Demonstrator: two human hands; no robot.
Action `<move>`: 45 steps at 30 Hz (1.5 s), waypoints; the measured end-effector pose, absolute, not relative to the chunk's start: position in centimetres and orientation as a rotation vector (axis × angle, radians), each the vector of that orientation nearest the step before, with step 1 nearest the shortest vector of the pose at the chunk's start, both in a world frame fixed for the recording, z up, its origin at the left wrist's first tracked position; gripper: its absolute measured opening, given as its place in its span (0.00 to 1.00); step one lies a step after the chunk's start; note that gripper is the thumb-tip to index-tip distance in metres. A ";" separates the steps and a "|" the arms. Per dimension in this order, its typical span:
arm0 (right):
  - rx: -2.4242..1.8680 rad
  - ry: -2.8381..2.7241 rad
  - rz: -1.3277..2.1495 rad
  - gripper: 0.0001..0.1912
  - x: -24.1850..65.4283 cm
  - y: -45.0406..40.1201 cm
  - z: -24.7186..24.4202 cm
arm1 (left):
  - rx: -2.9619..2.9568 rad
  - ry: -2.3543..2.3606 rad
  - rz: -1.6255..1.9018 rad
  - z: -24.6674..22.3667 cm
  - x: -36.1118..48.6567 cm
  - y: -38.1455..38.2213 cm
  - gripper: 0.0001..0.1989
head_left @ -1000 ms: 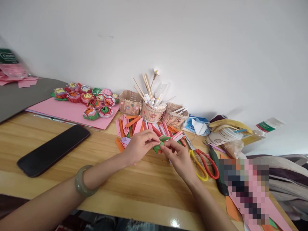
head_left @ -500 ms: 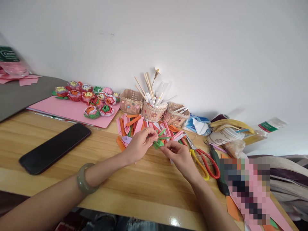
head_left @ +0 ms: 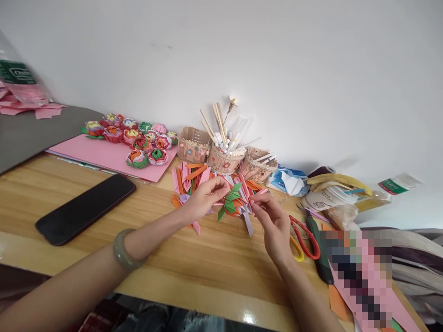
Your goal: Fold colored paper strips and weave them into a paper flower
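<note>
My left hand (head_left: 206,198) pinches a bundle of folded paper pieces (head_left: 231,204), green on the outside with orange inside, above the table. Its thumb and forefinger close on the bundle's left side. To the right of the bundle, my right hand (head_left: 272,221) has thumb and forefinger drawn together by some pink paper; whatever lies between them is too small to make out. Behind and under both hands spreads a pile of folded paper strips (head_left: 196,174) in pink, orange, lilac and green.
Finished paper flowers (head_left: 141,145) rest on pink sheets (head_left: 78,150). A phone (head_left: 86,208) lies at left. Three decorated baskets (head_left: 226,161) stand by the wall. On the right are scissors (head_left: 309,240), dark green-handled pliers (head_left: 320,256), a lidded cup (head_left: 325,199) and a banana peel (head_left: 341,179).
My right hand has moved off the green paper to the right. The bundle now shows several green points and orange between them. The camera view has shifted slightly.
</note>
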State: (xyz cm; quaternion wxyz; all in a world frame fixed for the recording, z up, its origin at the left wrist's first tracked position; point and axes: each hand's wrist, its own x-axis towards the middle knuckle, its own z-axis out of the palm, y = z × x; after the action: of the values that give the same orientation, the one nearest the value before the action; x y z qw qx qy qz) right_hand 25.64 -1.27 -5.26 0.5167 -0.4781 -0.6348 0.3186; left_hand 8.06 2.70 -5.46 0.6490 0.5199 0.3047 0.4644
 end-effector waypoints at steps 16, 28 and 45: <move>-0.953 -2.226 -0.250 0.11 25.4 -1.7 -6.4 | 1.604 0.881 0.880 -7.3 8.5 2.4 0.09; -0.760 -2.303 -0.450 0.10 25.3 -2.1 -5.7 | 1.449 0.843 0.981 -7.3 8.6 2.3 0.08; -1.177 -1.566 0.853 0.09 25.4 -0.8 -5.6 | 1.125 0.620 0.929 -6.7 8.6 2.3 0.08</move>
State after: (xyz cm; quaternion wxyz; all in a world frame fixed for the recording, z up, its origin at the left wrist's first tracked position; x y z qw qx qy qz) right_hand 25.40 -0.84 -5.59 0.4816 -0.4829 -0.6423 0.3497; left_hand 8.60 2.28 -6.70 0.7020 0.5052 0.2786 0.4175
